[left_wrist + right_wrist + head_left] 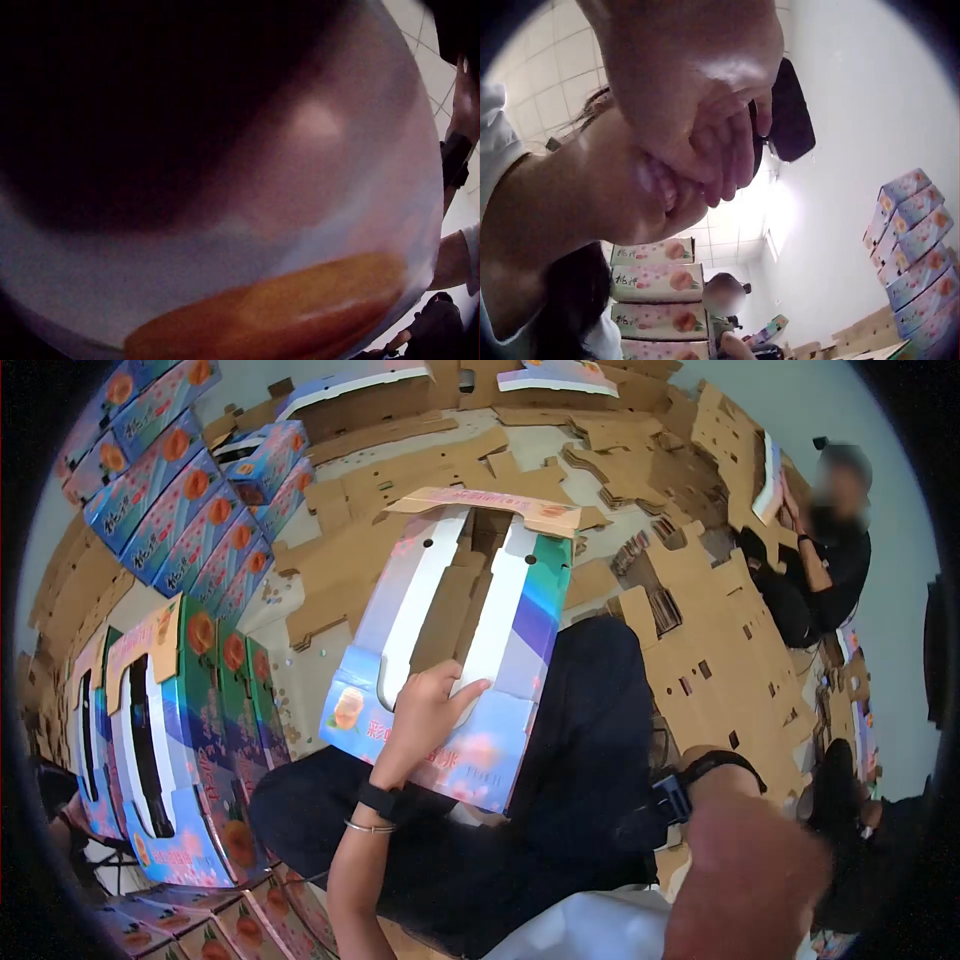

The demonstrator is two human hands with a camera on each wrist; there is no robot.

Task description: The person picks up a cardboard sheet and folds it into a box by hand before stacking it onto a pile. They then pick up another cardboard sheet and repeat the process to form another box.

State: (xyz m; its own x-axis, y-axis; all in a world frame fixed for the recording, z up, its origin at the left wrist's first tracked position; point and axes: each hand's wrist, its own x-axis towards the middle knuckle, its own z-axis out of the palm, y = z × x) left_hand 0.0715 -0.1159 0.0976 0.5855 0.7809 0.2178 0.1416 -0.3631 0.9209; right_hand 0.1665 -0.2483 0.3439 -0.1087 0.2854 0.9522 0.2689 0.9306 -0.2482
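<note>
A peach-printed carton (525,650) in blue, purple and green lies tilted across the person's lap, its long middle slot showing brown cardboard inside. My left hand (425,705) grips the carton's near panel at the end of that slot, thumb stretched along the white strip and fingers bent over the edge. In the left wrist view a blurred printed surface (300,240) fills most of the picture. My right hand (724,146) is raised close to the face in the right wrist view, its fingers loosely bent and holding nothing. Only the right forearm (745,860) shows in the head view.
Finished cartons (165,750) stand at the left, with a tall stack (185,510) behind them. Flat cardboard sheets (720,640) cover much of the floor. Another person (830,550) sits at the right, holding a carton piece (768,480).
</note>
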